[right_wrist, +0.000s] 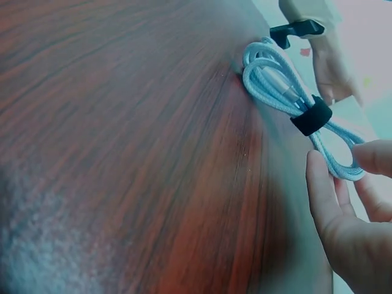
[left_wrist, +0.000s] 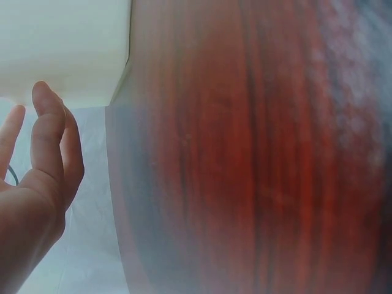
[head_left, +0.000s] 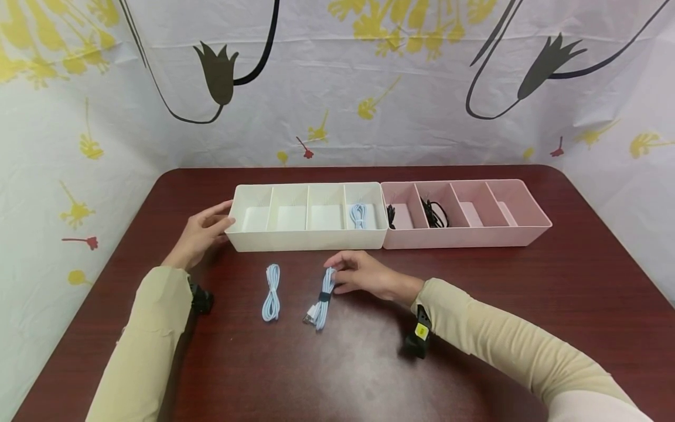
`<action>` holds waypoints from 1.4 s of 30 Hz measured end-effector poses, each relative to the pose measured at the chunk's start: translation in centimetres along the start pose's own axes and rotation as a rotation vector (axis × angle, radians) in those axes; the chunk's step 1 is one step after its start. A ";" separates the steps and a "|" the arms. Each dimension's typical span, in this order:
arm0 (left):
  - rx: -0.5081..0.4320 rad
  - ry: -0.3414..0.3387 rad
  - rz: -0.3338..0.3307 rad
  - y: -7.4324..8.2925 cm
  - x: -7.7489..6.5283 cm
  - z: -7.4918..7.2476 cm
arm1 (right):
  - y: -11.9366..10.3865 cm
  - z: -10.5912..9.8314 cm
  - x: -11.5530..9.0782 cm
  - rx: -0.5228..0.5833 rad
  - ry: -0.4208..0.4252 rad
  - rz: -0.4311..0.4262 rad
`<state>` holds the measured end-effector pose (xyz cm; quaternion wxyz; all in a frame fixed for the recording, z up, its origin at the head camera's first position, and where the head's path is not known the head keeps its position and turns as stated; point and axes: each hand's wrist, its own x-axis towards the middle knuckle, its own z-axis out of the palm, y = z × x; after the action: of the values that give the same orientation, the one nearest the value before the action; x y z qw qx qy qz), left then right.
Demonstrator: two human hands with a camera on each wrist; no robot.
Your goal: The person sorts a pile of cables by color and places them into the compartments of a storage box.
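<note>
My right hand [head_left: 369, 275] pinches the upper end of a coiled light-blue USB cable [head_left: 326, 286], bound at its middle by a black strap [right_wrist: 312, 115]. A white plug [head_left: 312, 313] sticks out at the cable's lower end. In the right wrist view, thumb and fingers sit on either side of the end loop. My left hand [head_left: 197, 234] is at the left end of a white divided box [head_left: 311, 241], its fingers fairly straight against the wall. Left of the held cable, a second coiled light-blue cable [head_left: 271, 293] lies on the table.
Another light-blue cable [head_left: 358, 215] lies in the white box's rightmost compartment. A pink divided box [head_left: 459, 238] adjoins it on the right, with black cables [head_left: 436, 214] in its two left compartments. Behind the dark red table [head_left: 237, 375] hangs a printed sheet [head_left: 348, 135].
</note>
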<state>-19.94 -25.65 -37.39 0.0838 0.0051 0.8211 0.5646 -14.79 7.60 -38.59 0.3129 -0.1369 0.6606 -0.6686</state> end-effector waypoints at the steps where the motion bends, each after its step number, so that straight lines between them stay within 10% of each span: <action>1: -0.001 0.000 -0.001 0.0 0.0 0.0 | 0.0 0.0 0.0 0.010 0.006 0.008; 42: 0.019 0.015 -0.024 0.0 0.1 0.0 | -0.9 0.1 -0.7 0.064 0.085 -0.011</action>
<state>-20.01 -25.61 -37.38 0.0842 -0.0083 0.8270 0.5557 -14.38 7.86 -37.53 0.2851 -0.1018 0.6507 -0.6964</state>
